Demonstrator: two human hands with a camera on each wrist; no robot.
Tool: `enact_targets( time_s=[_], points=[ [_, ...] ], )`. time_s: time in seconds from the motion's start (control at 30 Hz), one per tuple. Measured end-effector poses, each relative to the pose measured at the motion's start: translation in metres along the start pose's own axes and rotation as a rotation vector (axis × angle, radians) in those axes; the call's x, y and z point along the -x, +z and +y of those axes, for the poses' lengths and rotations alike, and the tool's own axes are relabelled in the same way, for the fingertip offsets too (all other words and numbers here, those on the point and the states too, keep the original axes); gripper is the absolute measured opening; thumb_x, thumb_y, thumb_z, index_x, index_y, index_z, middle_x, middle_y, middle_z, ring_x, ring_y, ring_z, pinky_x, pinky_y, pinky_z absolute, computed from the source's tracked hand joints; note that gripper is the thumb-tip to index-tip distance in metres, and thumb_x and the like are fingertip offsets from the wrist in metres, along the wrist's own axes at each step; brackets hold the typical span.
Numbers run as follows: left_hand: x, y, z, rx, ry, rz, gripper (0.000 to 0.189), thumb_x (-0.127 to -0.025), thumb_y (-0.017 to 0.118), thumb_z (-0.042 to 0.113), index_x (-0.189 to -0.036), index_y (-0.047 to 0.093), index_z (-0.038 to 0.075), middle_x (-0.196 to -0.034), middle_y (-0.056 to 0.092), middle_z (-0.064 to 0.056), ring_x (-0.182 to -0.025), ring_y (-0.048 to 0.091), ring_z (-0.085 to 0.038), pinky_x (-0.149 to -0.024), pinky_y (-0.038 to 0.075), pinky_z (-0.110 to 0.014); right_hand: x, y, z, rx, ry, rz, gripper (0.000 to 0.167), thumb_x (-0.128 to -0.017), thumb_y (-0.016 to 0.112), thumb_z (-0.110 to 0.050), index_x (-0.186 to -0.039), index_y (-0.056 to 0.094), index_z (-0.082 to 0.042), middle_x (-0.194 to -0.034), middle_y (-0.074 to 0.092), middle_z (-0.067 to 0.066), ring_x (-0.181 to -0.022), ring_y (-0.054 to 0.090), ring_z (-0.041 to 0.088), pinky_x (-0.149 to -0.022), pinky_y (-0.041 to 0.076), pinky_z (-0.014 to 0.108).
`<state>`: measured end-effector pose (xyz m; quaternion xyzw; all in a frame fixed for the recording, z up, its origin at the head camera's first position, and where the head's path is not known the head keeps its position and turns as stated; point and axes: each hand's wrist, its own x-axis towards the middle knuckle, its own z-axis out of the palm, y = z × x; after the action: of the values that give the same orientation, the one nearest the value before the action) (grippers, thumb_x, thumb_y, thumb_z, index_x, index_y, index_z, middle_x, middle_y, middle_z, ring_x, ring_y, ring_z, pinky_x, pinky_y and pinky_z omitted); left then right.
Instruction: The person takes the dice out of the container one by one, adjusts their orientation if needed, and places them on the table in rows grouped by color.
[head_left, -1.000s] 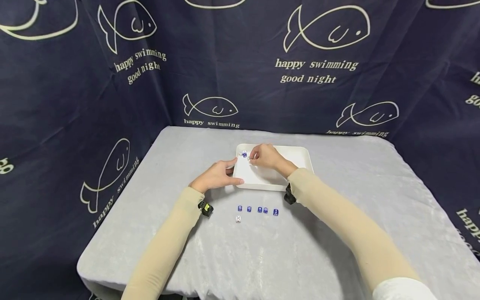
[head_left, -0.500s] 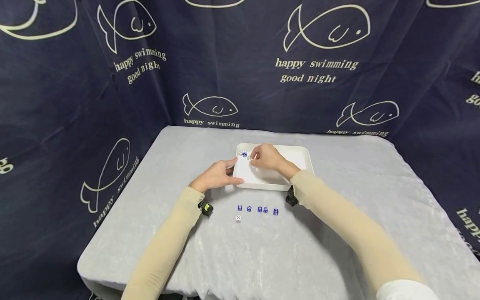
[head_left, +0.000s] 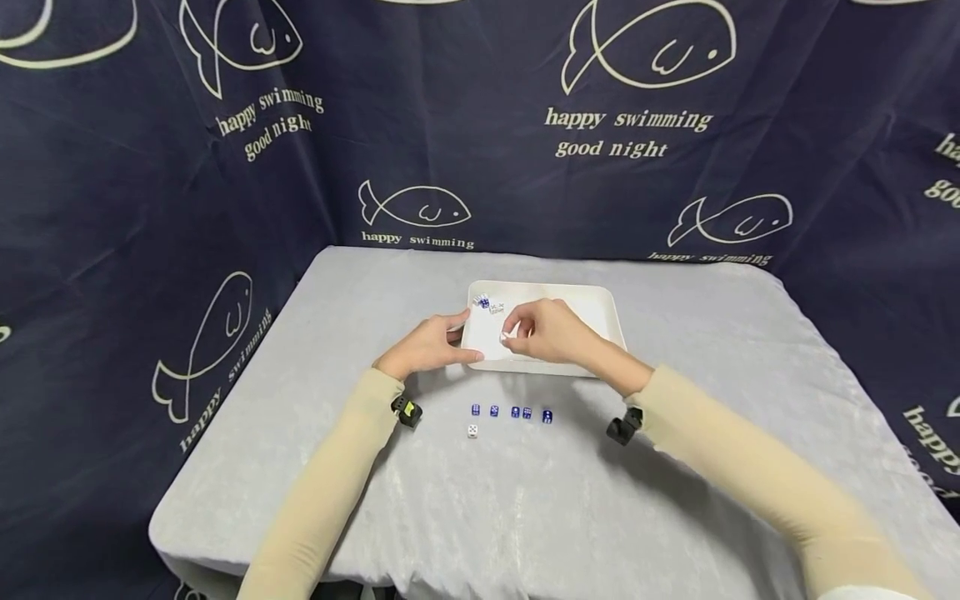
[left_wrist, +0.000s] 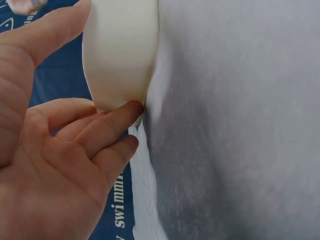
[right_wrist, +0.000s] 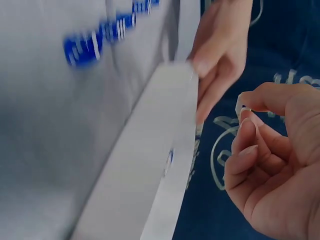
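Observation:
My right hand [head_left: 553, 332] pinches a small white die [head_left: 503, 337] between thumb and index finger, above the left part of a white tray [head_left: 543, 367]. In the right wrist view the pinched die [right_wrist: 241, 104] is partly covered by the fingertips. My left hand [head_left: 427, 346] holds the tray's left end, thumb at the near corner and fingers along the outer wall [left_wrist: 122, 55]. Inside the tray's far left corner lie a blue die [head_left: 484, 303] and several white dice [head_left: 494, 309]. On the table in front of the tray, several blue dice [head_left: 515, 412] form a row.
A single white die [head_left: 472, 431] sits just nearer than the left end of the blue row. Light grey cloth covers the table [head_left: 465, 517]. A dark blue curtain [head_left: 517, 200] with fish drawings hangs behind and at the sides.
My right hand has lifted and drawn back toward me with a white die, away from the dice in the far left corner. The left hand stays on the tray. The head view has shifted slightly.

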<state>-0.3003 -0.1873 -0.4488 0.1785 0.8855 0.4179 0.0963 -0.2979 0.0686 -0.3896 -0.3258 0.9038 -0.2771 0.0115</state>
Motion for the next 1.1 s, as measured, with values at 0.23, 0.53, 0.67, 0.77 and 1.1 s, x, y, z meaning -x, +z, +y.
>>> enact_targets(
  time_s=[0.23,0.53,0.67,0.77,1.1],
  points=[
    [-0.001,-0.002,-0.002,0.001,0.012,0.001,0.099,-0.086,0.085,0.041,-0.159,0.032,0.0,-0.163,0.038,-0.014,-0.14,0.053,-0.024,-0.116,0.043,-0.035,0.04,0.012,-0.02,-0.029,-0.086,-0.068,0.009,-0.085,0.081,-0.019,-0.092,0.075,-0.016,-0.063,0.061,-0.013,-0.057,0.055,0.003,-0.061,0.05,0.025],
    [-0.002,0.0,-0.001,0.001,0.009,-0.001,0.097,-0.087,0.084,0.038,-0.16,0.032,0.0,-0.163,0.038,-0.014,-0.142,0.05,-0.025,-0.119,0.04,-0.037,0.068,0.043,-0.023,-0.016,-0.12,-0.163,0.012,-0.086,0.081,-0.018,-0.095,0.075,-0.014,-0.06,0.06,-0.018,-0.05,0.053,-0.003,-0.051,0.049,0.019],
    [-0.001,-0.001,-0.001,0.009,0.002,0.001,0.097,-0.087,0.084,0.036,-0.16,0.031,0.001,-0.164,0.037,-0.013,-0.143,0.05,-0.025,-0.119,0.04,-0.037,0.072,0.053,-0.026,-0.015,-0.133,-0.18,0.011,-0.086,0.081,-0.018,-0.094,0.075,-0.013,-0.06,0.06,-0.019,-0.05,0.052,-0.004,-0.051,0.049,0.019],
    [-0.001,-0.001,-0.002,0.01,0.0,0.006,0.096,-0.088,0.084,0.035,-0.16,0.032,0.001,-0.163,0.038,-0.013,-0.143,0.05,-0.025,-0.119,0.039,-0.037,0.072,0.059,-0.026,0.013,-0.159,-0.177,0.009,-0.086,0.08,-0.017,-0.093,0.075,-0.014,-0.061,0.06,-0.019,-0.053,0.051,-0.005,-0.055,0.049,0.018],
    [-0.001,0.001,-0.002,0.017,-0.011,0.005,0.096,-0.088,0.084,0.035,-0.161,0.031,0.002,-0.164,0.037,-0.012,-0.142,0.05,-0.024,-0.119,0.04,-0.036,0.074,0.07,-0.027,0.094,-0.191,-0.169,0.008,-0.085,0.08,-0.02,-0.09,0.076,-0.017,-0.062,0.057,-0.018,-0.06,0.052,-0.003,-0.063,0.049,0.02]
  ],
)
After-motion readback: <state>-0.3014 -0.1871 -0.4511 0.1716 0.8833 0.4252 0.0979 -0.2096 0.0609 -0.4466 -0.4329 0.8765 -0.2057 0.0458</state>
